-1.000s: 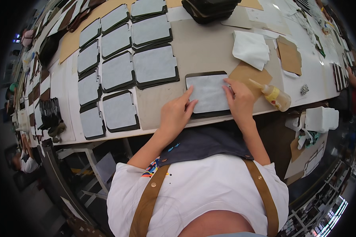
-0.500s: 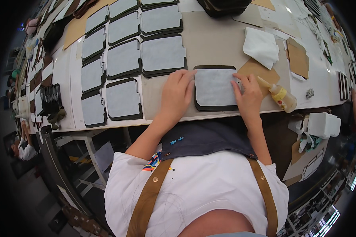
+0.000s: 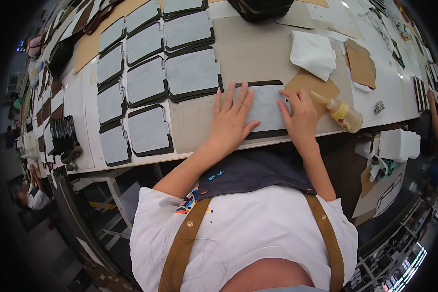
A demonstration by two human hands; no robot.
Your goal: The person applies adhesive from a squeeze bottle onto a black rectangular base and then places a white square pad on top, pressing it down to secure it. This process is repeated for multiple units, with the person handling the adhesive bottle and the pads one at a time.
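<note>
A black panel faced with a light grey sheet lies at the table's front edge, its black border showing at top and bottom. My left hand rests flat on its left part, fingers spread, hiding that side. At the right edge is my right hand, its fingers bent and the thumb tip on the sheet, apart from the forefinger. Just right of that hand a squeeze bottle with a yellow label and a pale nozzle lies tilted. Similar grey-faced black panels lie in overlapping rows to the left.
A brown card lies beyond my right hand, with white sheets above it. A dark stack stands at the back. Another brown piece is farther right. Below the table at right hangs a white container.
My left hand has moved from the panel's left edge onto its surface, with the fingers now spread flat. My right hand stays at the right edge. The view has shifted slightly.
</note>
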